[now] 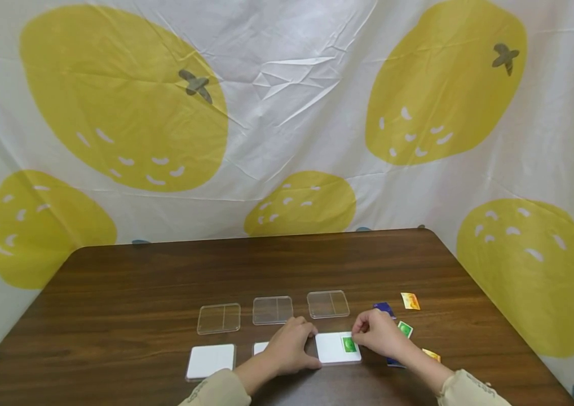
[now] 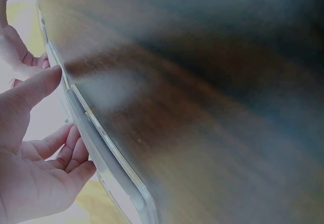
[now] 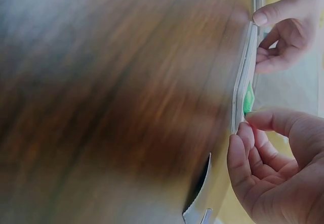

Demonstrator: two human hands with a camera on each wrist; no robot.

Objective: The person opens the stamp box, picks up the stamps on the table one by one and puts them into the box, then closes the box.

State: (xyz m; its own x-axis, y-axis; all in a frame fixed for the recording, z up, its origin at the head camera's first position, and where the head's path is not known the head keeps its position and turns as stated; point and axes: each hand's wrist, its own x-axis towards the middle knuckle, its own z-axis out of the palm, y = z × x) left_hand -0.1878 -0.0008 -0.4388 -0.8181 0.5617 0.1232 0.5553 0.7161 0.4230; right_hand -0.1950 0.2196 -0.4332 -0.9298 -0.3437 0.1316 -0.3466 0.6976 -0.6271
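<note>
A green postage stamp [image 1: 349, 344] lies over the right part of a shallow clear case with a white insert [image 1: 329, 347]. My right hand [image 1: 379, 334] pinches the stamp's right edge between thumb and forefinger, as the right wrist view also shows. My left hand [image 1: 289, 347] holds the left end of the same case, thumb at the near corner and fingers at the far one. In the left wrist view the left thumb [image 2: 43, 86] touches the case's edge. A second white-lined case [image 1: 260, 347] is mostly hidden behind my left hand; a third [image 1: 211, 361] lies farther left.
Three clear lids [image 1: 219, 318] lie in a row behind the cases. To the right are an orange stamp [image 1: 410, 301], a dark blue stamp [image 1: 384, 309], another green stamp [image 1: 405, 329] and more partly hidden under my right forearm. A lemon-print curtain [image 1: 297, 141] hangs behind the brown table [image 1: 155, 276].
</note>
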